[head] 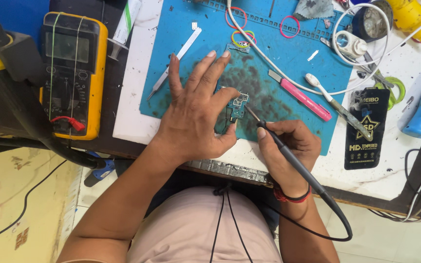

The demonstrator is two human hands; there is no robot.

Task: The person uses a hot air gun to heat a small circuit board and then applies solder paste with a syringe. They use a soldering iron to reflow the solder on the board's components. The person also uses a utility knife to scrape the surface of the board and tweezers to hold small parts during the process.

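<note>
Cluttered tabletop (pixel 132 73) carries a blue repair mat (pixel 278 53). On it, the left hand (pixel 193 109) lies spread, pinning a small circuit board (pixel 237 106) steady, while the right hand (pixel 288 148) grips a soldering iron (pixel 281 148) pen-style, tip at the board.

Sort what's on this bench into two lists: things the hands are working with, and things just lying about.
In use:
- left hand, pressing on the small circuit board
- right hand, holding the soldering iron, tip at the board
- blue mat under the board

Lying about:
- yellow multimeter
- tweezers
- pink-handled knife
- toothbrush
- rubber bands
- black packet
</note>
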